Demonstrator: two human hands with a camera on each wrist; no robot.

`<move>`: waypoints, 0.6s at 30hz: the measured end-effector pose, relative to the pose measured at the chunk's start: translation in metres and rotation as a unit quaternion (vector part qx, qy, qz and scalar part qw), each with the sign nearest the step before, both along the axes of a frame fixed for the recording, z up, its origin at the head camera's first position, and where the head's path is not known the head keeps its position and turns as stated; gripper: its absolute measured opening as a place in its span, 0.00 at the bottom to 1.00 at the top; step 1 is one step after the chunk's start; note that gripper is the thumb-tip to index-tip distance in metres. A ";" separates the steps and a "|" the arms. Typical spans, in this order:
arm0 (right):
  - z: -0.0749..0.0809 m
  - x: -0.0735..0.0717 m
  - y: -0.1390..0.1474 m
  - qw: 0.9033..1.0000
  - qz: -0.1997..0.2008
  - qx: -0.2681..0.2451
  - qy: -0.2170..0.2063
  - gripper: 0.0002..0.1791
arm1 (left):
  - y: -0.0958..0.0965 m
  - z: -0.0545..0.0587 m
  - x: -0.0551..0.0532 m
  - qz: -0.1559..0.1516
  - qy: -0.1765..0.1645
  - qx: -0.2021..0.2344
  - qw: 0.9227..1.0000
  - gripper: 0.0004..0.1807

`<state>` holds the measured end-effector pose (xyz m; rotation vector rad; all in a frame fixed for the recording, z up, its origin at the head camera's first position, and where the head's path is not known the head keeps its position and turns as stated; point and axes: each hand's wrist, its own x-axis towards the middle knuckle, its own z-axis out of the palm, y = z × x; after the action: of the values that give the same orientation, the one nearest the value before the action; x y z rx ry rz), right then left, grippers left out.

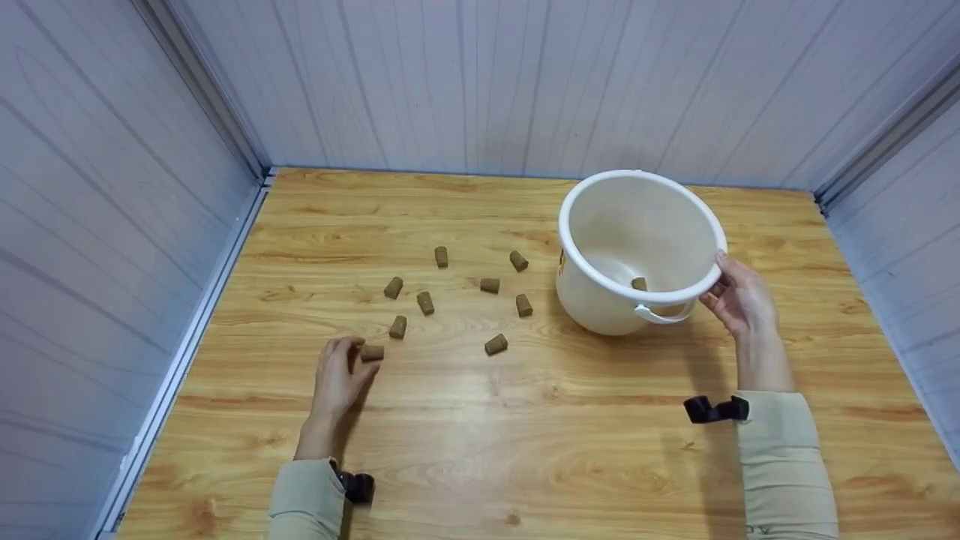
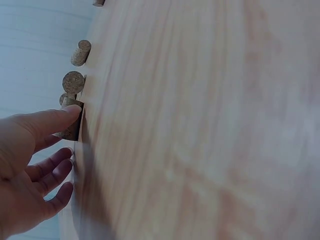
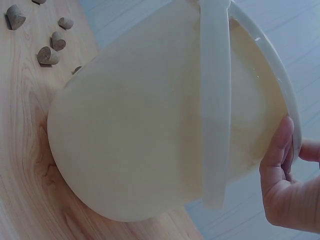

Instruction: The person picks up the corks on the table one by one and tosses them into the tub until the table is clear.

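My left hand [image 1: 339,375] is low over the table at the near left, thumb and index finger at either side of a brown cork stopper [image 1: 373,352]. In the left wrist view the thumb [image 2: 62,116] lies against that cork, while the other fingers are spread below it. With the right hand [image 1: 742,296] I grip the rim of a white plastic bucket [image 1: 600,300], thumb on top and fingers curled beneath. The bucket tilts toward me, its handle [image 3: 215,100] hanging at the near side. One cork [image 1: 639,284] lies inside it.
Several more corks lie scattered between the left hand and the bucket, among them one cork [image 1: 496,344] nearest the front and another cork [image 1: 441,256] toward the back. Pale panel walls [image 1: 487,90] enclose the wooden table [image 1: 480,450] at the back and both sides.
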<state>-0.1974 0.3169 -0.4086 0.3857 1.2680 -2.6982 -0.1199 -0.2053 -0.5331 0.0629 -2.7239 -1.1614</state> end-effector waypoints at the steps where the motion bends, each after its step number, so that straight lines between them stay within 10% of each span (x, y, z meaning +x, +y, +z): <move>1: 0.000 0.000 0.000 1.000 0.000 0.001 0.001 0.07 | 0.000 0.000 0.000 0.001 0.000 -0.001 1.000 0.21; 18: 0.000 0.001 0.000 1.000 0.005 0.007 0.009 0.07 | 0.001 -0.001 -0.002 0.018 -0.016 0.013 1.000 0.15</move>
<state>-0.1967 0.3168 -0.4089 0.3567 1.2910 -2.6919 -0.1220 -0.2046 -0.5346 0.1340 -2.7248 -1.1956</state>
